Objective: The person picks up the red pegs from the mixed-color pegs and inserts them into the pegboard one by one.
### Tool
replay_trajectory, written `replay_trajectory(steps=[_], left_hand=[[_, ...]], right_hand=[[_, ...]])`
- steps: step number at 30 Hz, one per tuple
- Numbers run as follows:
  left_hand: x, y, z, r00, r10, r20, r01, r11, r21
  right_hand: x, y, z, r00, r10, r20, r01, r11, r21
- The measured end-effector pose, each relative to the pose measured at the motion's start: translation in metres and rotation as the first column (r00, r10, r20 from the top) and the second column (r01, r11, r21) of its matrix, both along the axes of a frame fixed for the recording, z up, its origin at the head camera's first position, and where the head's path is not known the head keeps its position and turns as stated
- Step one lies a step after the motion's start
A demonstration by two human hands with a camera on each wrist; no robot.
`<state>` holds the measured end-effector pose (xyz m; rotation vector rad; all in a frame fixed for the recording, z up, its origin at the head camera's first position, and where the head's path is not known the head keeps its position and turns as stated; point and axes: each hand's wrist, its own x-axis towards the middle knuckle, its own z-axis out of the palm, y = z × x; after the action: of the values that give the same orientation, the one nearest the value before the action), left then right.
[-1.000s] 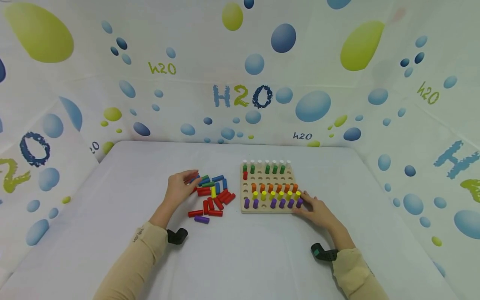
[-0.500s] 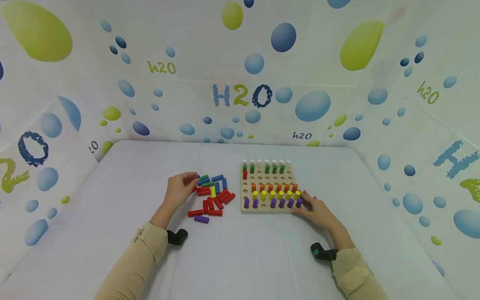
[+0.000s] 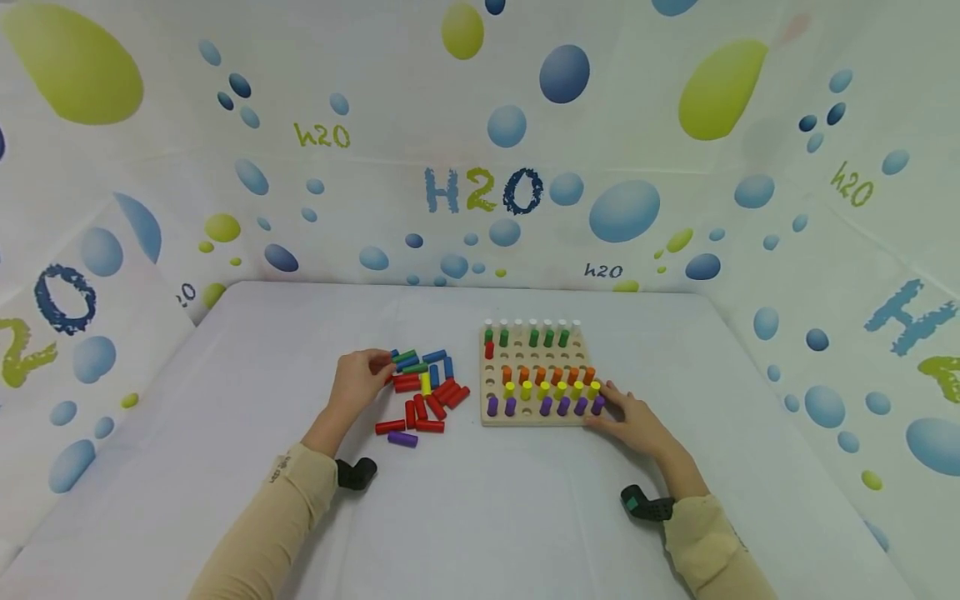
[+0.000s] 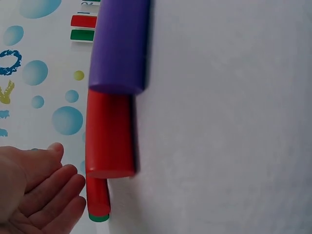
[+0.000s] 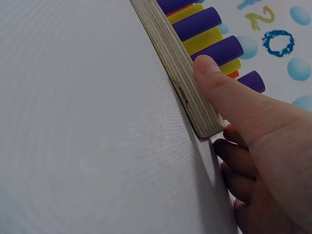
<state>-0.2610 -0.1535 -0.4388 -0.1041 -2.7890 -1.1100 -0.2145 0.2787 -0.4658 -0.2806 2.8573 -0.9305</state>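
My left hand (image 3: 358, 382) is at the left edge of a pile of loose coloured pegs, thumb and fingertips close together beside a blue peg (image 3: 407, 363) and red pegs (image 3: 407, 387). I cannot tell whether a peg is between its fingertips. In the left wrist view a purple peg (image 4: 119, 46) lies nearest, with a red peg (image 4: 111, 134) behind it. My right hand (image 3: 632, 422) grips the near right corner of the wooden pegboard (image 3: 517, 422). In the right wrist view its thumb (image 5: 207, 66) lies over the front edge, fingers curled at the side.
The board carries rows of upright white, green, orange, yellow and purple pegs (image 3: 546, 406), plus one red peg (image 3: 489, 350) at left. Several of its holes are bare. A yellow peg (image 3: 425, 383) lies among the loose ones. A white cloth (image 3: 480, 517) covers the table.
My left hand has shifted slightly down and toward me at the edge of the pile. My right hand stays on the board's corner, and the board has not moved.
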Motion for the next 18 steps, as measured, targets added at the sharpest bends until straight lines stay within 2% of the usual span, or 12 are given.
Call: replay_trajectory(steps=[10, 18], left_hand=[[-0.0011, 0.0017, 0.0008, 0.999, 0.022, 0.037, -0.019, 0.997, -0.069], [0.0011, 0.0039, 0.0027, 0.993, 0.021, 0.118, -0.012, 0.997, -0.082]], right_hand=[[0.0010, -0.0016, 0.0040, 1.000, -0.017, 0.014, 0.017, 1.000, 0.005], [0.0021, -0.0023, 0.0041, 1.000, -0.018, 0.017, 0.018, 1.000, 0.003]])
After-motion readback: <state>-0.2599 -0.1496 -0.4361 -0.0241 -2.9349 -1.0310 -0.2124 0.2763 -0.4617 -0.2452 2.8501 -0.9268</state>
